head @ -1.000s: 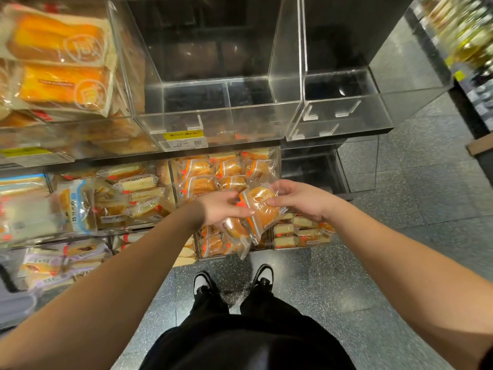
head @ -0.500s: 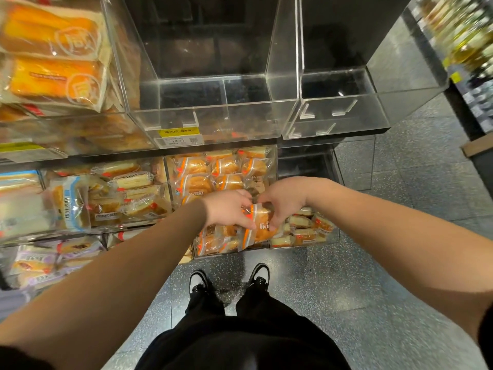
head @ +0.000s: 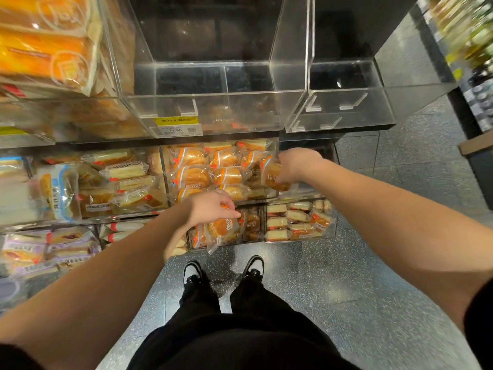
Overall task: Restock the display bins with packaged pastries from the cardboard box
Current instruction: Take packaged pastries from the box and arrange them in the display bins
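Reaching into the middle bin (head: 272,194), the right hand (head: 298,164) grips a wrapped bun (head: 274,174); the left hand (head: 210,209) apparently pinches another packet (head: 222,231), which may slip floorward.

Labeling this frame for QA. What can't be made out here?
- Price tag, head view: digits too small and blurred to read for sure.
- Right hand fingertips: hidden behind the bun packet it grips.
- Cardboard box: cut off by the right edge, contents unseen.
- Far-right shelf goods: motion-blurred.
- Left hand holds another bun packet; its label is unreadable.
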### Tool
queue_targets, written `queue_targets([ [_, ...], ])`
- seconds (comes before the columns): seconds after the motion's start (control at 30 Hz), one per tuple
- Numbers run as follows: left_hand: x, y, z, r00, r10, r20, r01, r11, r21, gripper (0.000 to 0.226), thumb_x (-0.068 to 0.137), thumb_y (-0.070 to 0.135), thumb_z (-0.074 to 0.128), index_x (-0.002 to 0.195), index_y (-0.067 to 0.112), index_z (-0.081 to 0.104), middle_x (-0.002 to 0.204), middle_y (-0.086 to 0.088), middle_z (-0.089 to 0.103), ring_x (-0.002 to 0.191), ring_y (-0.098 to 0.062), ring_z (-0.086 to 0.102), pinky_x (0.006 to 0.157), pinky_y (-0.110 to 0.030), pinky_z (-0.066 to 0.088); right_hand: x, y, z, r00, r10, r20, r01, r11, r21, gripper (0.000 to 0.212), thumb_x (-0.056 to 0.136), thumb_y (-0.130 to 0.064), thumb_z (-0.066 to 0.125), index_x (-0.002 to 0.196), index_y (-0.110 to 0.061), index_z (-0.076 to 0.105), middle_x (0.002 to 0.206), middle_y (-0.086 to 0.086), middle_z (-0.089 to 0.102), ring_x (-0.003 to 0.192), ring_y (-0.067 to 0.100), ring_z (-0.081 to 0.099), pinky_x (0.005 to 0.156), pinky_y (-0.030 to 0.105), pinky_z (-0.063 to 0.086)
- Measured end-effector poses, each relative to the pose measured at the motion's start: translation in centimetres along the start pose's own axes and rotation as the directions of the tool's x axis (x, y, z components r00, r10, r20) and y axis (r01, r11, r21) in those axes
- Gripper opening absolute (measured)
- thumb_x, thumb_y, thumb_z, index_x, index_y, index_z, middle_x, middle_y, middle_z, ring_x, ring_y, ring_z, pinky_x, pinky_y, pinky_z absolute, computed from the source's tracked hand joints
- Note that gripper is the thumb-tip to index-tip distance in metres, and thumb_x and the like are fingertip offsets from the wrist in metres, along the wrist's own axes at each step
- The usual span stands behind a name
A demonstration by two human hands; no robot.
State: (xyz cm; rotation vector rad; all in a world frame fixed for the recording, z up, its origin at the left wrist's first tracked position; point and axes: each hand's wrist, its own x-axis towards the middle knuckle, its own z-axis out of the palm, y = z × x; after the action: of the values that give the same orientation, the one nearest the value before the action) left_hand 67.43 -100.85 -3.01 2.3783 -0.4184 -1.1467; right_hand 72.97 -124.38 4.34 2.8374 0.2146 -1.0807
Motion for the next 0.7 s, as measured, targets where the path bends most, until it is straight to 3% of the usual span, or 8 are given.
queue_targets([
  [0.2,0.6,-0.8,0.2,0.998,-0.028,-0.059,0.029,1.000,0.009,0.037,0.091,0.062,0.054,0.110,0.035,0.070,0.142,0.011,0.050,0.136,-0.011,0.042,0.115,-0.037,0.033,2.0,-3.4,1.8,0.991,0.101,-0.085,-0.107,0.991,-0.075,0.020,0.094,-0.016,0.061,0.113,-0.014,0.066,0.076,0.000,0.050,0.081,0.021,0.057,0.068,0.034,0.046],
  [0.4,0.5,-1.7,0.6,0.993,-0.031,-0.118,0.021,0.996,-0.083,0.031,0.094,0.055,0.054,0.108,0.034,0.072,0.136,0.015,0.054,0.130,-0.009,0.047,0.108,-0.031,0.038,3.6,-4.5,2.6,0.987,0.081,-0.136,-0.100,0.985,-0.143,0.034,0.094,-0.010,0.058,0.128,-0.013,0.060,0.087,0.003,0.054,0.078,0.023,0.054,0.068,0.034,0.043],
  [0.53,0.4,-2.1,0.8,0.991,-0.038,-0.127,0.024,0.994,-0.104,0.032,0.095,0.053,0.054,0.112,0.032,0.072,0.134,0.016,0.055,0.125,-0.009,0.050,0.105,-0.029,0.038,5.0,-4.3,3.9,0.979,-0.012,-0.202,-0.009,0.994,-0.106,0.051,0.096,-0.016,0.060,0.144,-0.019,0.044,0.098,0.005,0.060,0.085,0.024,0.060,0.067,0.035,0.045],
  [0.6,0.5,-2.4,1.0,0.991,-0.041,-0.129,0.025,0.993,-0.119,0.031,0.094,0.053,0.054,0.110,0.033,0.072,0.130,0.017,0.056,0.122,-0.009,0.051,0.105,-0.031,0.040,5.6,-3.2,4.7,0.970,-0.080,-0.228,0.071,0.996,-0.050,0.055,0.096,-0.022,0.062,0.147,-0.022,0.041,0.110,0.004,0.064,0.097,0.026,0.063,0.074,0.037,0.050],
  [0.63,0.5,-2.4,1.0,0.991,-0.043,-0.129,0.027,0.992,-0.125,0.030,0.094,0.053,0.055,0.110,0.034,0.072,0.129,0.017,0.057,0.121,-0.009,0.052,0.105,-0.031,0.041,5.9,-2.6,5.0,0.966,-0.118,-0.231,0.111,0.993,-0.044,0.057,0.096,-0.026,0.062,0.148,-0.024,0.040,0.123,0.006,0.064,0.110,0.028,0.061,0.085,0.040,0.051],
  [0.7,0.5,-2.4,1.0,0.990,-0.051,-0.129,0.032,0.989,-0.148,0.029,0.095,0.051,0.055,0.109,0.032,0.073,0.125,0.016,0.058,0.117,-0.009,0.053,0.102,-0.029,0.042,6.2,-1.5,5.8,0.952,-0.196,-0.235,0.178,0.979,-0.097,0.062,0.095,-0.034,0.064,0.150,-0.025,0.038,0.145,0.004,0.052,0.136,0.028,0.044,0.108,0.044,0.037],
])
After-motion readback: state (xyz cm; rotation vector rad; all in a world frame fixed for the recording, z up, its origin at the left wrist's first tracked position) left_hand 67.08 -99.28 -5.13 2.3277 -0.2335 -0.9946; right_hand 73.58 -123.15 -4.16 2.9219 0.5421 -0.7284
